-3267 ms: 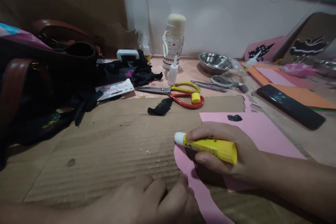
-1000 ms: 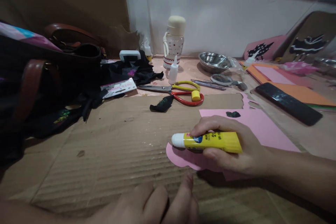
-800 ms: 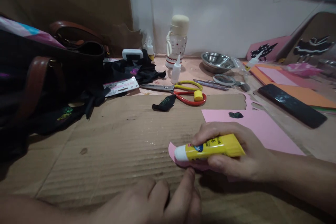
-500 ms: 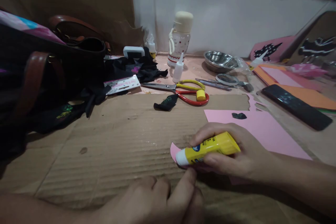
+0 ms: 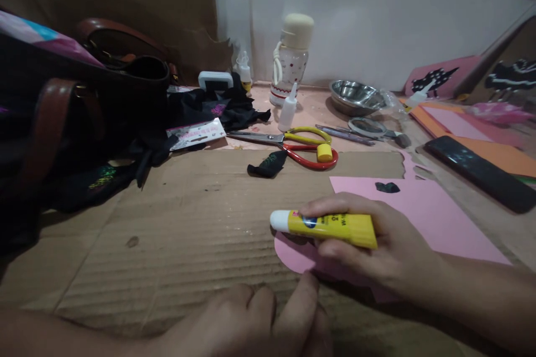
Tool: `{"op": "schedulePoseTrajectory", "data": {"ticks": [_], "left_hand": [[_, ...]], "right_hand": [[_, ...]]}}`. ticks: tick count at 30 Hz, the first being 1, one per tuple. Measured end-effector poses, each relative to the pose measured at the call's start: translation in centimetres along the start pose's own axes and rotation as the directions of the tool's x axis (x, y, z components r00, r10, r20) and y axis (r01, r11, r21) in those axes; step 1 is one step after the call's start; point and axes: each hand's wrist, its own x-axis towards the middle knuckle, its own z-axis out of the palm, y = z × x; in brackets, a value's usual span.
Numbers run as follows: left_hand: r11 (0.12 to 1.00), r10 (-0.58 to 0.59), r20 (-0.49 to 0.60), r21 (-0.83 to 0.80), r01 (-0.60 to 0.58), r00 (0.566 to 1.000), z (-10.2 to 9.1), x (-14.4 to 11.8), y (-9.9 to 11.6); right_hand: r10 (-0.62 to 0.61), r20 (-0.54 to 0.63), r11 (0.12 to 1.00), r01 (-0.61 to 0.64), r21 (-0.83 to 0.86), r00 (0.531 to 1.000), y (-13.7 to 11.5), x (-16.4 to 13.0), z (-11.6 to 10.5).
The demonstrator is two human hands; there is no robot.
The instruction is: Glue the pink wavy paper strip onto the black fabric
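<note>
My right hand (image 5: 377,234) is wrapped round a yellow glue tube (image 5: 335,227), its white tip pointing left, over a curved pink paper cutout (image 5: 288,254) on the cardboard. Part of the cutout is hidden under the tube and hand. My left hand (image 5: 268,318) lies low in front with curled fingers, the index fingertip at the cutout's near edge; its thumb is mostly out of sight. Beyond the right hand lies a pink sheet (image 5: 452,217) with a small dark scrap (image 5: 387,187) on it. The yellow cap (image 5: 324,153) rests on the scissors' red handle.
Scissors (image 5: 268,138) and a black fabric piece (image 5: 268,164) lie ahead. Behind stand a small white bottle (image 5: 287,111), a drinking bottle (image 5: 293,61) and a metal bowl (image 5: 355,100). A black bag (image 5: 121,89) is at left, a phone (image 5: 477,173) at right, on the cardboard's (image 5: 167,234) far side.
The glue tube has risen and turned nearly level, its white tip moving off the cutout's near edge toward the far side. More of the pink cutout shows. My left hand has hardly moved.
</note>
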Motion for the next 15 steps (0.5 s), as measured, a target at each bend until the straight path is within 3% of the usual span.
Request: {"op": "schedulePoseTrajectory", "data": {"ticks": [3,7,15], "left_hand": [[0.999,0.032,0.001,0.018,-0.032,0.999,0.09,-0.12,-0.12],[0.999,0.033,-0.007,0.040,-0.032,0.999,-0.24,-0.24,-0.21],[0.997,0.044,-0.013,0.058,-0.043,0.999,-0.40,0.17,-0.04]], "right_hand": [[-0.048,-0.042,0.997,0.050,0.055,0.998,-0.11,-0.22,-0.23],[-0.092,-0.019,0.994,0.090,-0.054,0.996,-0.10,-0.24,-0.48],[0.041,0.083,0.996,-0.034,-0.084,0.996,0.02,-0.02,-0.24]]}}
